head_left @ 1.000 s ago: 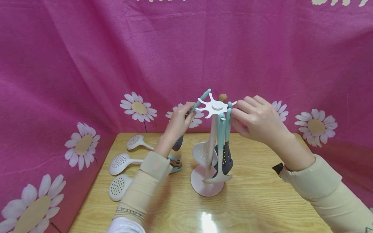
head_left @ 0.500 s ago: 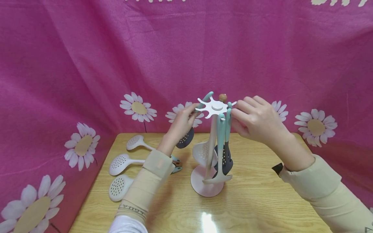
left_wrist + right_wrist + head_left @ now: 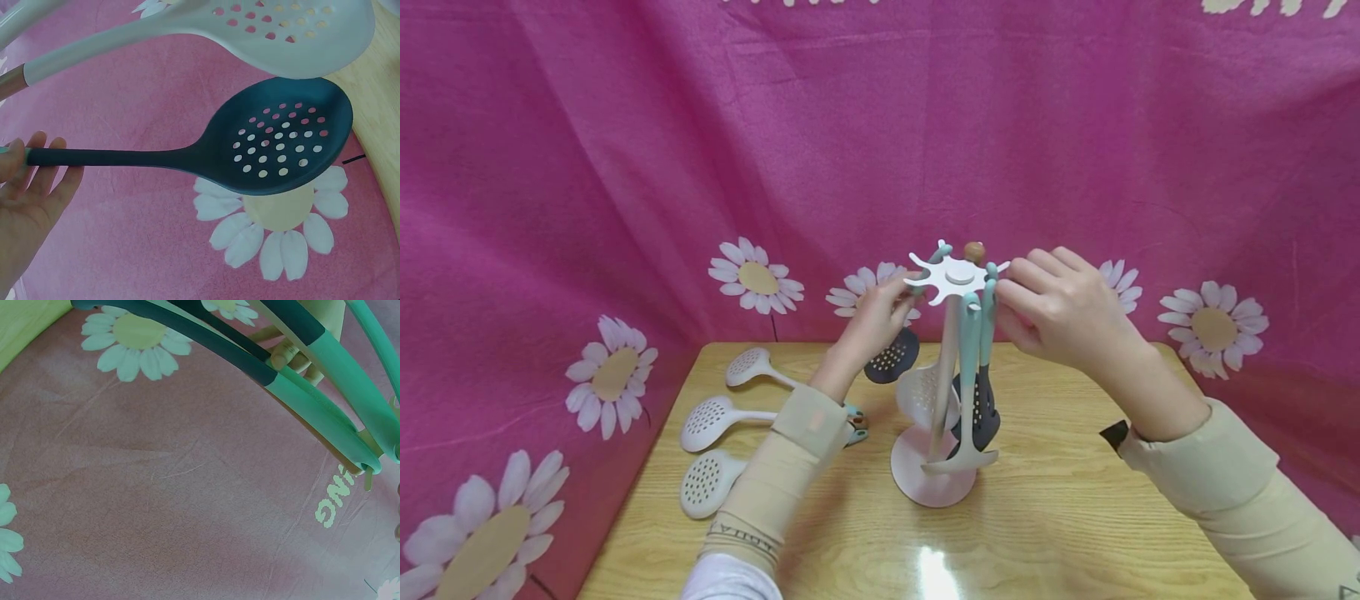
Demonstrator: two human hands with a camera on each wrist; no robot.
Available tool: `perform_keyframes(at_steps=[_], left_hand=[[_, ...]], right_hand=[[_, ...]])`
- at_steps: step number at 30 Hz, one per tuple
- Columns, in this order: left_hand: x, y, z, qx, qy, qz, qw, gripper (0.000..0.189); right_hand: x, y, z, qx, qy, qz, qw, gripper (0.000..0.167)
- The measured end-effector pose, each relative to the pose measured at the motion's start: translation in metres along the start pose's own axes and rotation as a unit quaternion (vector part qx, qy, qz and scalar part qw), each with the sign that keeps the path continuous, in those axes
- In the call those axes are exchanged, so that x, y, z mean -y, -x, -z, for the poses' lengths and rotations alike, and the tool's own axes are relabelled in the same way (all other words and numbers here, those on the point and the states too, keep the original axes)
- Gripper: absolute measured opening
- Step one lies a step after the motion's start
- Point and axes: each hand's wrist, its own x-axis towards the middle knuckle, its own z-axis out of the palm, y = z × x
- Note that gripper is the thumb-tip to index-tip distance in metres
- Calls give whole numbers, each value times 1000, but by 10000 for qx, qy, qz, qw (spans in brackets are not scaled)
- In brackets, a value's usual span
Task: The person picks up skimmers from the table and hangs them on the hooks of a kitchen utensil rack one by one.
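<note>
At the left of a white utensil stand (image 3: pixel 958 273), my left hand (image 3: pixel 876 312) holds a dark skimmer (image 3: pixel 281 140) by its teal handle, mostly hidden in the head view. The handle's upper end meets one of the stand's back-left hook arms; whether it is hooked on cannot be told. The skimmer's round perforated head hangs below the hand. On the opposite side, my right hand (image 3: pixel 1060 304) pinches the tip of a hook arm with curled fingers. Between the hands hang a white skimmer (image 3: pixel 916 396), a pale-headed utensil with a teal handle (image 3: pixel 970 333) and dark utensils (image 3: pixel 987 412).
Several pale skimmers, one being a white skimmer (image 3: pixel 706 422), lie at the left of the wooden table (image 3: pixel 1060 500). Their handle ends (image 3: pixel 855 423) point toward the stand's round pink base (image 3: pixel 932 487). Close behind the table hangs a pink flowered cloth (image 3: pixel 820 167).
My left hand has moved right and slightly down, bringing the dark skimmer's handle end down to the stand's arm. Its head swings out into view. The right hand stays put.
</note>
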Motion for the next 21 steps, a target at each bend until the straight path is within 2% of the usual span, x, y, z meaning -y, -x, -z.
perform_keyframes(at_steps=[3,16,21], left_hand=[[0,1,-1,-48,-50,-85,9999,27],[1,2,-8,79,689,-257,9973,25],[1,4,-9,88,656,-133,9977,24]], right_hand=[[0,0,0,-10,-22,-6,10000,17],[1,-1,0,-39,-59,-27,10000,17],[1,0,0,-26,-74,-43,10000,17]])
